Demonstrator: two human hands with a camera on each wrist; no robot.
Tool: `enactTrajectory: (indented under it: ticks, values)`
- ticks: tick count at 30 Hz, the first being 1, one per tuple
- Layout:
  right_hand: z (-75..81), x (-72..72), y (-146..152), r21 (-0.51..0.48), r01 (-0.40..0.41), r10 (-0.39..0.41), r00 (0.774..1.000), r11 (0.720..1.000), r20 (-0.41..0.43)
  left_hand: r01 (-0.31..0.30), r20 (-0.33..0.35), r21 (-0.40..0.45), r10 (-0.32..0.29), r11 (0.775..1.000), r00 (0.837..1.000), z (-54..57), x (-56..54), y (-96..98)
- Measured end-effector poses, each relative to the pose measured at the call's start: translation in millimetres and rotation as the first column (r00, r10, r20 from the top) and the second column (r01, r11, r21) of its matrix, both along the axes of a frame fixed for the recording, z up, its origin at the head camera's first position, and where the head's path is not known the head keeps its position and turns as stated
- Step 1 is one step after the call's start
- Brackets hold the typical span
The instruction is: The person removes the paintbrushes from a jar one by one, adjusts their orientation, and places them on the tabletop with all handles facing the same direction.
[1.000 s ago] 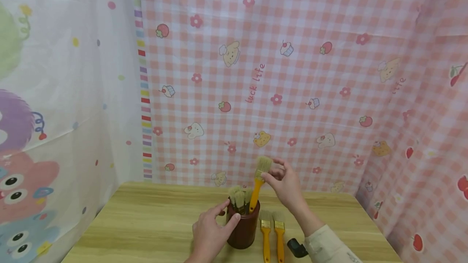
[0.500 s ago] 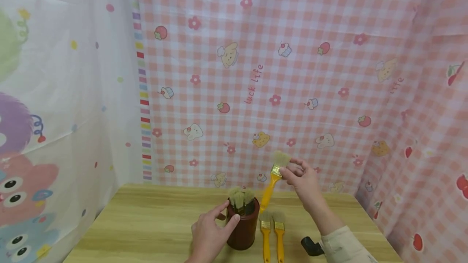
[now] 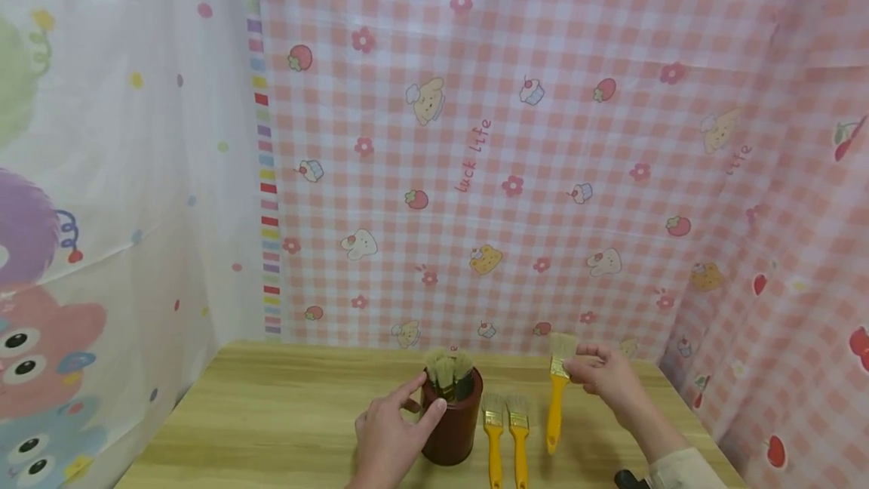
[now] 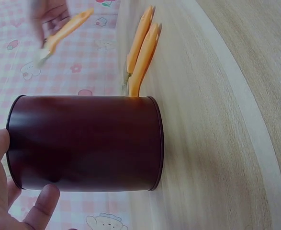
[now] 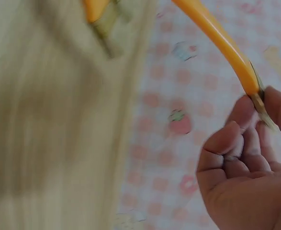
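In the head view a dark reddish-brown cylindrical brush pot [image 3: 453,432] stands upright on the table, with several bristle heads [image 3: 444,370] showing above its rim. My left hand [image 3: 392,432] holds the pot at its upper left, thumb and fingers spread around the rim; the left wrist view shows fingers along the pot's side [image 4: 85,143]. To the right, my right hand [image 3: 607,379] pinches a yellow-handled paintbrush [image 3: 556,407] by its metal band, bristles up, handle hanging down. Two matching paintbrushes, one nearer the pot [image 3: 494,447] and one beside it [image 3: 520,447], lie parallel between pot and held brush.
Light wood-grain table [image 3: 271,413] runs back to a pink checked cloth [image 3: 380,210]. A white printed cloth [image 3: 163,210] hangs at the left, another pink one [image 3: 801,323] at the right. A black object [image 3: 630,480] sits by the right sleeve.
My right hand has drawn the paintbrush up out of the pot, carried it right past the two lying brushes and lowered it toward the table. The left hand and pot stayed put.
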State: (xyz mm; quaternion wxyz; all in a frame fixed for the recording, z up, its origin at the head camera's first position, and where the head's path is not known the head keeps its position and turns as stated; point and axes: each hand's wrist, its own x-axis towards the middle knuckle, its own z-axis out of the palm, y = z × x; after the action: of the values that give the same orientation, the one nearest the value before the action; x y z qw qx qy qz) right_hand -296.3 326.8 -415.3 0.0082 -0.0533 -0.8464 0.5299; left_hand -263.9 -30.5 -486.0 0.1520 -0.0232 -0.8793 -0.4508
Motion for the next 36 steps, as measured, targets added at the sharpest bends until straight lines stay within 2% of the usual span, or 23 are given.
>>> enactTrajectory:
  ticks: [6,10,15,23,28,31,36]
  values:
    - [-28.0,-3.6,10,0.082,-0.036,0.023,0.988,0.996,0.152,0.005,0.004,0.0,-0.005,1.0,1.0,1.1,0.0,-0.5]
    - [-45.9,-5.1,6,0.096,-0.037,0.018,0.981,0.995,0.191,0.008,0.011,0.0,-0.008,1.0,1.0,2.2,0.2,-0.6]
    - [-63.5,-6.3,-2,0.076,-0.013,-0.001,0.981,0.997,0.193,0.005,0.011,-0.014,-0.005,1.0,1.0,1.7,-0.5,-0.8]
    - [-79.6,-12.6,-7,0.173,-0.053,0.027,0.988,0.983,0.149,0.004,0.014,-0.021,-0.004,1.0,1.0,0.9,-0.2,-1.0]
    - [-86.0,-15.9,-6,0.207,-0.052,0.023,0.99,0.977,0.139,-0.002,0.018,-0.019,0.002,1.0,1.0,0.9,0.3,-0.7]
    - [-87.5,-17.8,-6,0.236,-0.051,0.017,0.989,0.97,0.146,-0.005,0.01,-0.021,0.005,1.0,1.0,1.3,0.6,-0.5]
    - [-88.5,-16.6,-6,0.221,-0.041,-0.003,0.98,0.974,0.197,-0.009,-0.008,-0.023,0.009,1.0,1.0,1.4,0.8,0.0]
